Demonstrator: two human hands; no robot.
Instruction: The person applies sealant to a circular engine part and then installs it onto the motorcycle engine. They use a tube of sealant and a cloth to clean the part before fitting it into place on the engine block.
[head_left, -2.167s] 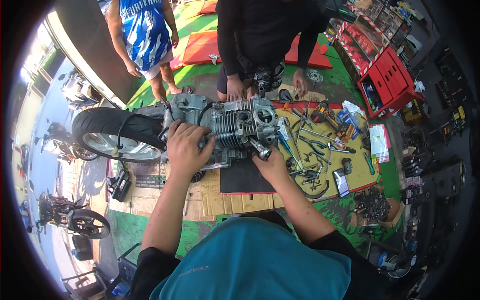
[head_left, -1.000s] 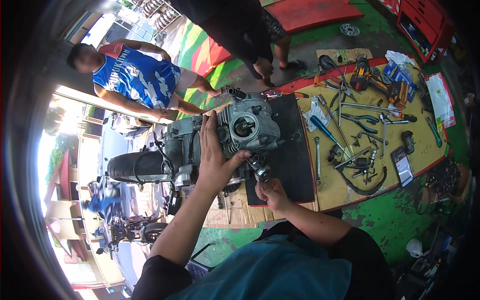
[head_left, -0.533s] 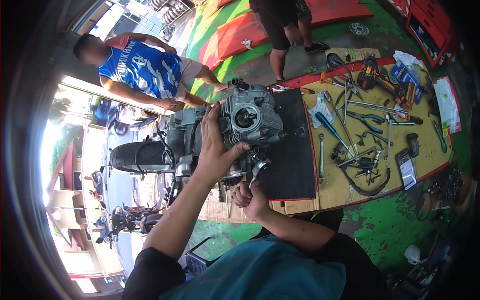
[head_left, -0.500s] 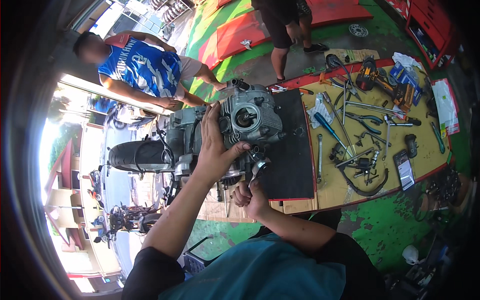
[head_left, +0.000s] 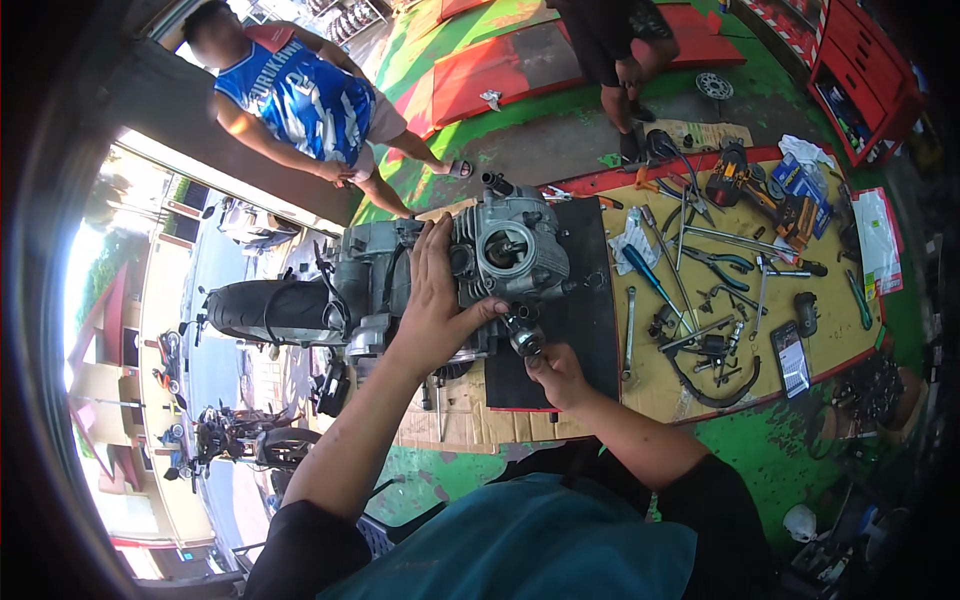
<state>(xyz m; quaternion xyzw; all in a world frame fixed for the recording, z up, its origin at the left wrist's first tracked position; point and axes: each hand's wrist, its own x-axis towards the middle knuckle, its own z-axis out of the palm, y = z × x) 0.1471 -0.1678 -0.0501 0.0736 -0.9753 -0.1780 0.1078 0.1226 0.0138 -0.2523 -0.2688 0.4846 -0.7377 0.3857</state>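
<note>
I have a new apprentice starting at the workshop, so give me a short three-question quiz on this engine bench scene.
1. True or false: the left hand lies flat on the grey engine.
2. What does the right hand grip? A) a small metal part at the engine's lower edge B) the blue-handled screwdriver C) the phone
3. On which side of the black mat do the loose tools lie on the yellow board?

Key: 1 true; 2 A; 3 to the person's right of it.
</note>
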